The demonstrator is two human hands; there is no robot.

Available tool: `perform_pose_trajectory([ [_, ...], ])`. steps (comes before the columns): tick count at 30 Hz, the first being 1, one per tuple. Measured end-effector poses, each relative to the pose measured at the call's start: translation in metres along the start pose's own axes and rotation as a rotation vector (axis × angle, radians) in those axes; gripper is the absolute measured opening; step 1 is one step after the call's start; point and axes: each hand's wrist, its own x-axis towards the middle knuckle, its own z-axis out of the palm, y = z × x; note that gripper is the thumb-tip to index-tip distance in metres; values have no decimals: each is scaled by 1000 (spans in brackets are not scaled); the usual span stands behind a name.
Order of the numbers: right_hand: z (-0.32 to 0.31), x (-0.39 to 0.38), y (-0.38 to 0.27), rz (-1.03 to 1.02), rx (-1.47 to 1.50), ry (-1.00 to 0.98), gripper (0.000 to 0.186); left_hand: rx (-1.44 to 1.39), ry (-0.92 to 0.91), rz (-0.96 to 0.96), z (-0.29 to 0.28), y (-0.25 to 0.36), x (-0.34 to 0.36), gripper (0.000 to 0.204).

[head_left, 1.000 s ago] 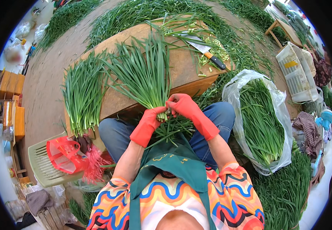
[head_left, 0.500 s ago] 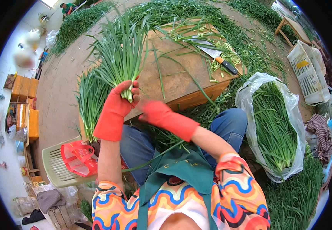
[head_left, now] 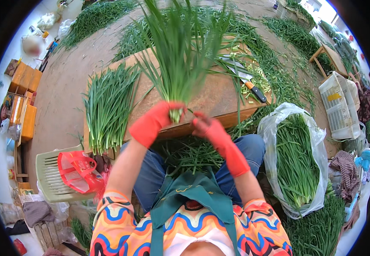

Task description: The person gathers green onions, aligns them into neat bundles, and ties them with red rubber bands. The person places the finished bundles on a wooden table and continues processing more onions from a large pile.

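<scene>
My left hand [head_left: 156,121], in a red rubber glove, is closed round the pale stem ends of a bunch of garlic chives [head_left: 178,72]. The leaves fan out upward over the wooden board [head_left: 161,96], smeared by motion. Just right of the stem ends is my right hand [head_left: 207,127], gloved the same. Its fingers are drawn together, and a thin dark strand shows at their tips, too small to make out. On the board's left side lies a pile of chives [head_left: 110,106]. A knife [head_left: 249,83] with an orange and black handle rests at the board's right.
Cut stem pieces [head_left: 259,72] lie round the knife. A clear plastic bag [head_left: 272,158] full of chives stands at my right. To my left is a pale green plastic stool [head_left: 50,177] bearing a red bag [head_left: 80,173]. Loose leaves [head_left: 274,55] cover the floor beyond the board.
My left hand has carried the bunch rightward, from over the left pile to the board's middle. My right hand has also moved right, and the view has shifted slightly.
</scene>
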Motion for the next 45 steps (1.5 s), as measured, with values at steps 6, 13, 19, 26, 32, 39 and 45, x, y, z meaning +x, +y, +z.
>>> perform_pose_trajectory([
  [6,11,9,64,238,571,-472,65,-80,-38,-295,-5,-110,-55,25],
  [13,40,-15,55,220,1044,-690,73,-229,-191,-349,27,-144,-100,34],
  [19,22,-6,48,-68,847,-257,61,205,-124,-91,37,-108,-95,55],
  [26,38,12,59,-127,687,7,47,901,448,264,46,-112,-73,93],
  [32,-22,28,-14,-405,817,-219,41,1196,434,248,24,-115,-108,60],
  [39,-101,61,-125,-628,650,378,23,562,198,141,1,-127,-84,30],
  [45,-145,49,-139,-801,327,770,23,274,278,-74,-23,-160,-87,26],
])
